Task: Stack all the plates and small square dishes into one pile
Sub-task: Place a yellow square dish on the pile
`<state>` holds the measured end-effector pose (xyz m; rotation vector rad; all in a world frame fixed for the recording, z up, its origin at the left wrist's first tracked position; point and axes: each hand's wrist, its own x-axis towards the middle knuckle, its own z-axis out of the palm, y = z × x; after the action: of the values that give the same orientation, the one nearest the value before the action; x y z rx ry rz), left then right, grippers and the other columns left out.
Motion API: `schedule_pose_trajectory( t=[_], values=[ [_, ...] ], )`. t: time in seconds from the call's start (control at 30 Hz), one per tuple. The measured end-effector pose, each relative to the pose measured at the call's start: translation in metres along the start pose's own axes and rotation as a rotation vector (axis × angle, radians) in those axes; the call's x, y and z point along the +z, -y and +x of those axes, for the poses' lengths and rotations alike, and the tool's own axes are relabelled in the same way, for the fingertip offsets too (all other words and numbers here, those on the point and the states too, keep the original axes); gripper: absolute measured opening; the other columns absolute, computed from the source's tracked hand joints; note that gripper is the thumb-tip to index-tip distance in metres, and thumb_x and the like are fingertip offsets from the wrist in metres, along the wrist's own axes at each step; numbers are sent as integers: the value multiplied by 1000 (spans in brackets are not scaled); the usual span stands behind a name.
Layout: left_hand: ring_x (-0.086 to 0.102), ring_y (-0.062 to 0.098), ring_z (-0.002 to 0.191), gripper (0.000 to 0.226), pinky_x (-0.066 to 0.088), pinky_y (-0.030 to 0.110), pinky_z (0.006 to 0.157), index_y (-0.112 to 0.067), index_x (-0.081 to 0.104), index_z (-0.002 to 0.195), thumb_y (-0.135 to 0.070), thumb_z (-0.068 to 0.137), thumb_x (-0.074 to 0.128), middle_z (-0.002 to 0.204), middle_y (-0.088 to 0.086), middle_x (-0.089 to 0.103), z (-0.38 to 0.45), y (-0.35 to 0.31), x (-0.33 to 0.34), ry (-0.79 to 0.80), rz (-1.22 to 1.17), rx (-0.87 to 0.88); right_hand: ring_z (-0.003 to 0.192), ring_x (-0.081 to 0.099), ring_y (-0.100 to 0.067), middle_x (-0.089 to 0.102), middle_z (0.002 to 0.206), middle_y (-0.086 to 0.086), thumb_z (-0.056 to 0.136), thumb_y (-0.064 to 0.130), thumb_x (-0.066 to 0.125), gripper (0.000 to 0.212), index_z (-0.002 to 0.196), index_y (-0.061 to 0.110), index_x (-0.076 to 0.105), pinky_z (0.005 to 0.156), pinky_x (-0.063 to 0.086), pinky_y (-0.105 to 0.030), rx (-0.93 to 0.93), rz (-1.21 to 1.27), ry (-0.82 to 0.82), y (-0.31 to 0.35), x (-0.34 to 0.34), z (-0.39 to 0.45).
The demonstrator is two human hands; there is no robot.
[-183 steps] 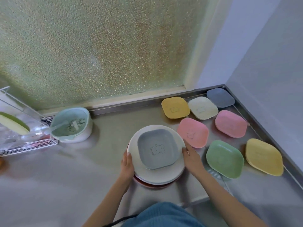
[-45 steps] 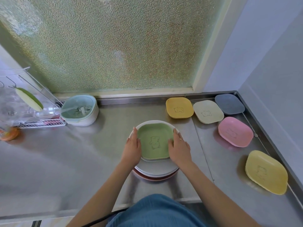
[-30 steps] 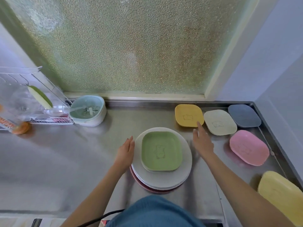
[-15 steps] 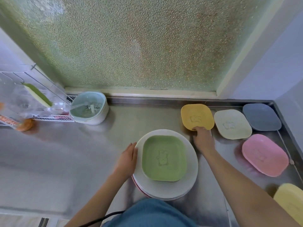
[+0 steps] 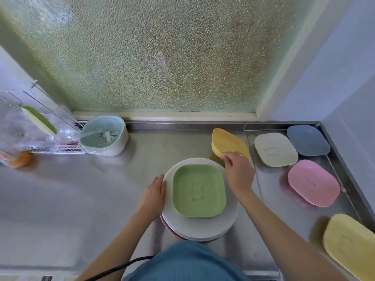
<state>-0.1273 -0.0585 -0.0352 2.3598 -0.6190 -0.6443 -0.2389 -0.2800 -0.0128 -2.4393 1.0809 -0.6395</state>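
Note:
A pile of round plates (image 5: pixel 194 230) sits in front of me on the steel counter, with a green square dish (image 5: pixel 198 190) on top. My left hand (image 5: pixel 155 192) rests flat against the pile's left rim. My right hand (image 5: pixel 237 171) grips the near edge of a yellow square dish (image 5: pixel 227 142), which is lifted and tilted just beyond the pile. On the right lie a cream dish (image 5: pixel 275 149), a blue-grey dish (image 5: pixel 307 139), a pink dish (image 5: pixel 313 182) and another yellow dish (image 5: pixel 349 244).
A mint strainer bowl (image 5: pixel 103 135) stands at the back left beside a wire rack (image 5: pixel 40 134). An orange object (image 5: pixel 20 159) lies at the far left. Frosted glass and a wall corner close the back and right. A black cable (image 5: pixel 117 267) runs near my lap.
My right hand reached from the pile to the yellow dish at the back, took its near edge and tipped it up off the counter. My left hand stayed at the pile's rim.

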Motion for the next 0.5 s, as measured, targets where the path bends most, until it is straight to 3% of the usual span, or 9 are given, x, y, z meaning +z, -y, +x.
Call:
schedule_pose_trajectory(
  t=[0.23, 0.37, 0.43, 0.5],
  values=[
    [38, 21, 136, 46, 22, 18, 103, -8, 41, 140, -30, 102, 29, 145, 8, 44, -8, -11, -5, -31, -321, -57, 62, 59, -21, 68, 72, 4, 72, 11, 66, 24, 90, 24, 74, 57, 45, -30, -397, -66, -171, 45, -32, -71],
    [38, 17, 136, 46, 23, 19, 105, -11, 43, 139, -33, 102, 29, 145, 3, 44, -13, -23, -5, -86, -447, -57, 64, 60, -20, 69, 74, 5, 74, 15, 64, 24, 91, 27, 74, 58, 45, -28, -570, -167, -89, 51, -31, -105],
    [44, 13, 128, 47, 29, 22, 104, -16, 46, 137, -38, 101, 27, 135, -2, 52, -16, -32, -7, -95, -491, -56, 64, 61, -18, 69, 73, 6, 72, 19, 68, 22, 90, 29, 75, 58, 46, -27, -574, -179, 2, 51, -26, -116],
    [52, 12, 107, 47, 38, 26, 92, -18, 57, 126, -41, 100, 26, 113, -4, 60, -20, -41, -7, -84, -485, -32, 64, 62, -14, 68, 72, 9, 74, 26, 65, 19, 88, 33, 75, 57, 46, -26, -548, -158, 82, 51, -23, -121]
  ],
)
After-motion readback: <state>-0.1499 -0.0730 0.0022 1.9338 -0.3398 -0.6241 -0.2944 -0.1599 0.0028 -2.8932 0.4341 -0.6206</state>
